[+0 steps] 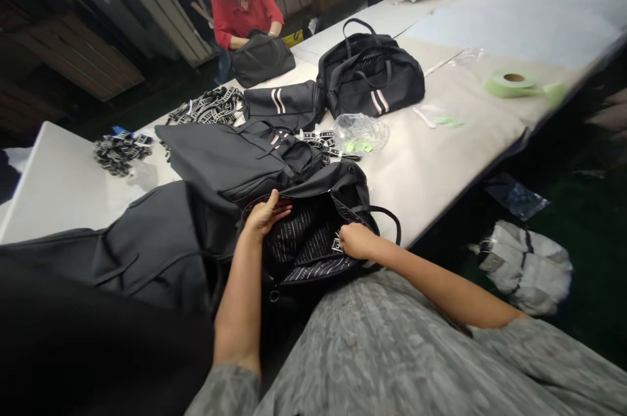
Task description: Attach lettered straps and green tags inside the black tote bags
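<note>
At the near table edge, head view: open black fabric bag with a pinstriped lining (pixel 337 184), mouth facing up, against the person's lap.
Left hand (pixel 264 213): fingers curled over the bag's left rim, gripping it.
Right hand (pixel 355 240): closed in a fist on the bag's right rim, beside a small black-and-white label; what the fingertips pinch cannot be told.
Behind the bag: flat dark grey fabric bags (pixel 230 155), stacked and touching it.
Mid-table: clear plastic pouch of green pieces (pixel 360 132); zipped black duffel with pink and white stripes (pixel 372 76).
Far right of the long pale table (pixel 441 161): pale green tape roll (pixel 514 83).
Far side: person in a red shirt (pixel 245 11), hands on another dark bag.
</note>
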Demonstrator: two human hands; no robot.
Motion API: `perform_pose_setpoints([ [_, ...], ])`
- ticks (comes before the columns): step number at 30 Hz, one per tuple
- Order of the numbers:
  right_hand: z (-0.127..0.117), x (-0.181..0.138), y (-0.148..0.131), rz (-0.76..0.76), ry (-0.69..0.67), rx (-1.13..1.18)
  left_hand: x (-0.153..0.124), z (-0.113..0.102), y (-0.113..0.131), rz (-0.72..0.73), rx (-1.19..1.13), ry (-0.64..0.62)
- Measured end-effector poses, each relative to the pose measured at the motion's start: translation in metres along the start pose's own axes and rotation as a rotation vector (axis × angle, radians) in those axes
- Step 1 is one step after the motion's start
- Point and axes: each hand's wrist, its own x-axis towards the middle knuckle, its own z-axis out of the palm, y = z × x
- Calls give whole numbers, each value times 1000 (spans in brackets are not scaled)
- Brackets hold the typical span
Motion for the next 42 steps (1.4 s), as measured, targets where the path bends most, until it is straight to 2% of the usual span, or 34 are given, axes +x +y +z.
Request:
perform_pose_setpoints([
  [3, -10, 3, -2, -67, -101, -113, 11, 7, -14, 60, 45, 56],
  [5, -16, 8, -3, -118, -130, -123, 13, 8, -14, 29, 43, 21],
  [8, -26, 23, -6, -159, -108, -119, 10, 4, 0, -84, 71, -93],
  [11, -34, 45, -14, -164, -91, -177, -2, -2, 21, -85, 191, -93],
  [16, -41, 87, -25, -144, -71, -185, -10, -3, 43, 184, 559, -67],
  [20, -43, 115, -20, -94, -54, -127, 10, 0, 47, 382, 981, -40],
  [23, -45, 131, -9, -56, -85, -63, 32, 2, 44, 449, 1176, -39],
  [28, -48, 138, 13, -60, -208, 96, 59, 11, 34, 538, 1381, -51],
  [32, -45, 130, 24, -61, -208, 182, 66, 20, 24, 658, 1552, -82],
  [37, -39, 126, 30, -92, -175, 251, 68, 24, 12, 771, 1666, -239],
  [40, -39, 127, 29, -91, -147, 249, 68, 36, 0, 937, 1740, -414],
  [42, -40, 126, 28, -95, -133, 199, 70, 49, -8, 1037, 1816, -444],
])
